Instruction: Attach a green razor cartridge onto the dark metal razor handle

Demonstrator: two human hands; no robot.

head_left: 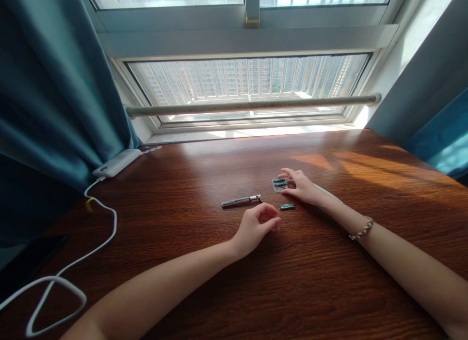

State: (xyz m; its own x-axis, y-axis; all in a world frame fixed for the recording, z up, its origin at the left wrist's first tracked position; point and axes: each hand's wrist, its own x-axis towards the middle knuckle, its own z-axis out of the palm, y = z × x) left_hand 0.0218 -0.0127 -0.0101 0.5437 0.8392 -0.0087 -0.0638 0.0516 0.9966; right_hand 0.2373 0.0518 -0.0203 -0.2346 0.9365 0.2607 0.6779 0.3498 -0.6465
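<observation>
My right hand (299, 188) grips a small clear plastic case (277, 189) at its right side, thumb at the near edge and fingers at the far edge. Inside sit dark razor cartridges (279, 182) with green strips; my fingers cover part of the case. A loose razor cartridge (287, 207) lies on the table just in front of it. My left hand (256, 228) hovers low, left of that cartridge, its fingers curled and a small gap between thumb and fingertips. Just beyond the left hand lies a grey razor handle (239, 201), its neck end pointing right.
A pale flat object (328, 192) lies partly hidden behind my right wrist. On the brown wooden table (204, 169), a white power bank (119, 163) with a white cable (114, 223) stands at the left. A dark flat device (34, 259) lies lower left. Window and curtains border the table.
</observation>
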